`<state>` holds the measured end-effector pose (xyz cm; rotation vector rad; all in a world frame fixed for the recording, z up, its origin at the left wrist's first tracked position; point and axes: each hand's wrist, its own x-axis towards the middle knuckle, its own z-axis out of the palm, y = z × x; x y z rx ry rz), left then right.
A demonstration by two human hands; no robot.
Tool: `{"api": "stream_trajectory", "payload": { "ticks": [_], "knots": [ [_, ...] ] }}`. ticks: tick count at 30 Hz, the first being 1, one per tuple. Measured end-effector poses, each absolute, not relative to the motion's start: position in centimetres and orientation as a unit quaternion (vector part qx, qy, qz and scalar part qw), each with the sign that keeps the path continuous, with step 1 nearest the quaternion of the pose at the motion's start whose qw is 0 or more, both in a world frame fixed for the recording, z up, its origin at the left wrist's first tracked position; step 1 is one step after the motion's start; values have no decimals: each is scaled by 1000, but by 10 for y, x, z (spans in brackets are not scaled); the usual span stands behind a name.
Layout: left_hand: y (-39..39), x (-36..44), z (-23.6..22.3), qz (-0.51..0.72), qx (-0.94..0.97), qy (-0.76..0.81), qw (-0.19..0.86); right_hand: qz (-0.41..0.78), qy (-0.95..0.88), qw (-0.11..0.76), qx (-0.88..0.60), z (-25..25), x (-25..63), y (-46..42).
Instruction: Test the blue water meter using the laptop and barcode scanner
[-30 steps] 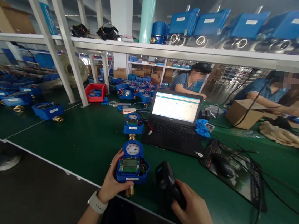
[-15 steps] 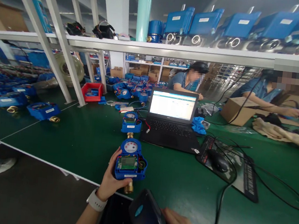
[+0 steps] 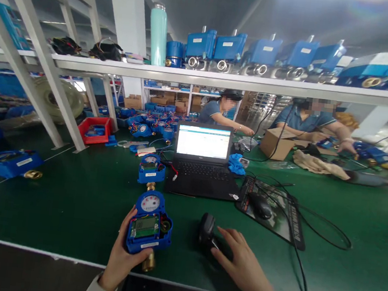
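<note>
My left hand (image 3: 122,254) is wrapped round a blue water meter (image 3: 149,222) with a white dial, a green circuit board and brass fittings, holding it on the green table (image 3: 68,206) near the front edge. My right hand (image 3: 240,263) rests on the table beside it, fingers stretched over a black handheld scanner (image 3: 207,229) that lies flat; the fingertips touch its handle. A second blue meter (image 3: 151,167) stands just behind the first, beside an open black laptop (image 3: 202,162) with a lit screen.
A black mouse (image 3: 260,205) sits on a mat right of the laptop, with looping black cables. Two seated people work across the table near a cardboard box (image 3: 277,143). Blue meters fill the left side and the overhead shelf (image 3: 222,78). A red bin (image 3: 94,128) stands at the back left.
The scanner went from raised close to the camera to lying on the table, with my right hand loosening over it. The view shifted right and upward. My left hand kept the meter.
</note>
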<state>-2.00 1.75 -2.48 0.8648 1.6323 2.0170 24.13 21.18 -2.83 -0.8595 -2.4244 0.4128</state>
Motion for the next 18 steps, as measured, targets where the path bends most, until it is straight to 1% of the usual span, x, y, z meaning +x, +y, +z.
{"api": "stream_trajectory", "payload": {
  "ticks": [2,3,4,5,7,10,14,18],
  "knots": [
    [17,-17,-20,720,305,592,197,110,-871,339,-338,-19,249,252],
    [17,-17,-18,719,302,594,195,64,-846,384,-365,-16,254,275],
    [17,-16,-17,719,298,597,195,17,-826,402,-394,-13,259,298],
    [17,-15,-16,718,294,600,197,-23,-808,406,-426,-13,265,321],
    [18,-14,-13,717,282,603,208,-58,-789,378,-481,-18,275,361],
    [18,-11,-10,713,260,612,223,-29,-790,333,-514,-35,285,395],
    [16,-9,-2,697,237,632,241,-21,-794,346,-499,-51,289,404],
    [15,-9,6,675,232,650,262,-22,-799,345,-493,-51,288,400]
  ]
}}
